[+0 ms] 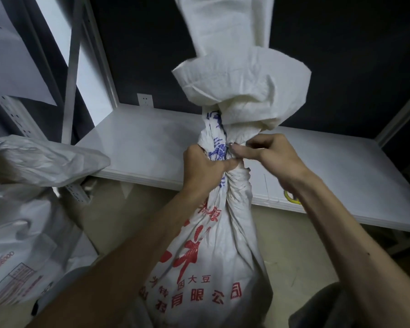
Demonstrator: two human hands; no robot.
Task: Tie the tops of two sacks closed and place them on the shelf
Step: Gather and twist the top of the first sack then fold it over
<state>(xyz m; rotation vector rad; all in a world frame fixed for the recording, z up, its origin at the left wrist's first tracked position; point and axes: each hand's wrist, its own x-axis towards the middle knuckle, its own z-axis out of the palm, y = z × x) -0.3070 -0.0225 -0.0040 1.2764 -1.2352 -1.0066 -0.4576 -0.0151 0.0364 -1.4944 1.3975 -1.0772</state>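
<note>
A white sack (pixel 211 252) with red print stands upright in front of me, its top gathered into a twisted neck with loose cloth fanning out above. My left hand (pixel 204 165) grips the neck from the left. My right hand (pixel 268 152) pinches the cloth at the neck from the right, thumb and fingers curled; whether it holds a tie I cannot tell. A second white sack (pixel 26 221) with red print stands at the left, its top open and crumpled. The white shelf board (pixel 137 147) lies just behind the held sack.
Metal shelf uprights (pixel 72 74) rise at the left, and another post stands at the far right. A small yellow-green object (pixel 291 197) lies on the shelf near its front edge, behind my right forearm. A wall socket (pixel 145 99) sits behind the shelf. Beige floor lies below.
</note>
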